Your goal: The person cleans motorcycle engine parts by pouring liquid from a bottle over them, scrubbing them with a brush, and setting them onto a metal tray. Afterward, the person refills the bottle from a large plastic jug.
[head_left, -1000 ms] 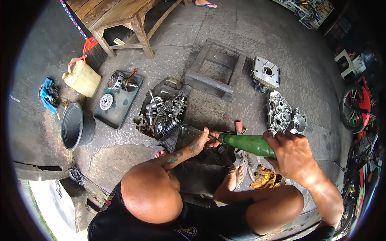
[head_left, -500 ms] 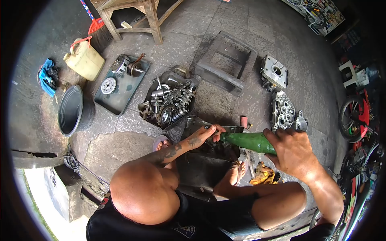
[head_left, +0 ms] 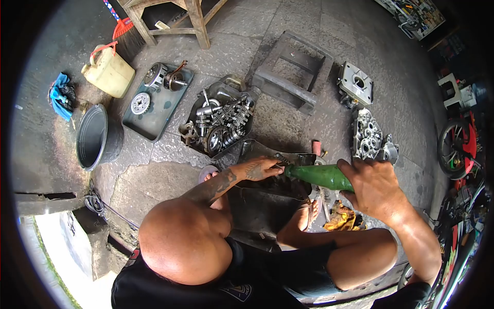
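My right hand [head_left: 376, 188] is wrapped round the base of a green glass bottle [head_left: 321, 176], which lies nearly level with its neck pointing left. At the bottle's mouth is my left hand [head_left: 262, 169], its fingers closed on a small dark part that I cannot make out. Both hands are above a dark open container [head_left: 252, 149] standing between my feet; its contents are mostly hidden. Just beyond it, a cut-open plastic jerrycan [head_left: 188, 147] holds gears and shafts [head_left: 224, 121].
A tray [head_left: 149, 131] with engine parts, a black bucket [head_left: 105, 139] and a pale jerrycan [head_left: 110, 74] stand left. A low wooden stool [head_left: 283, 87] is ahead. Metal engine castings [head_left: 368, 134] lie right, with a yellow rag [head_left: 342, 216] near my right foot.
The view has shifted slightly. My left hand has turned flatter, with its back more upward, still at the bottle's mouth. My right hand keeps its hold on the bottle.
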The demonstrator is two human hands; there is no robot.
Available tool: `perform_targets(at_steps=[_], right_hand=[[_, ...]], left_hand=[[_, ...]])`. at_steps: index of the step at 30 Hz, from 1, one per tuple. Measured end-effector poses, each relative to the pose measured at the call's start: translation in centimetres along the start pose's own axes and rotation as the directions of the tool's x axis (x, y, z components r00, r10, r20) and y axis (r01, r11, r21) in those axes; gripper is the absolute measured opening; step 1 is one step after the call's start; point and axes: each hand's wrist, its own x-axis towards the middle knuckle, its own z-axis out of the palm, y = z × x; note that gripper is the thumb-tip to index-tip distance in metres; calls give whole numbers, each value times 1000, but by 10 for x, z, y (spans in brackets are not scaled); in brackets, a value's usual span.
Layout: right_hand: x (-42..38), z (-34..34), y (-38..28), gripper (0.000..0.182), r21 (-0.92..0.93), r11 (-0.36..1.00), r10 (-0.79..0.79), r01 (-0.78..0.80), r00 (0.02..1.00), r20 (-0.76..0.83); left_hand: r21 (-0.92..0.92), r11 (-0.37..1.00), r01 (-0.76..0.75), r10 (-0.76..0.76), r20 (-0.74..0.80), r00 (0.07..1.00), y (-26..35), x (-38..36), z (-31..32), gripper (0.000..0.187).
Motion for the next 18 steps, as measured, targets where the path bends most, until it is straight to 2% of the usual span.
perform_targets(at_steps=[8,13,15,16,18], right_hand=[[-7,17,4,54,-49,998,-35,40,995,95],[-10,14,3,55,-14,998,-57,57,998,33],[-10,6,0,40,23,997,-71,70,996,56],[-11,7,0,39,5,997,-73,73,996,44],[-13,10,1,40,8,997,-74,74,996,49]], left_hand=[[-78,988,135,-141,-76,987,-4,5,3,35],[-247,946,209,-240,-106,965,-2,-2,-3,37],[-340,916,214,-251,-68,966,4,-4,-5,38],[-386,901,199,-225,-24,974,7,-6,-6,36],[-441,876,195,-232,-31,972,16,-11,0,36]])
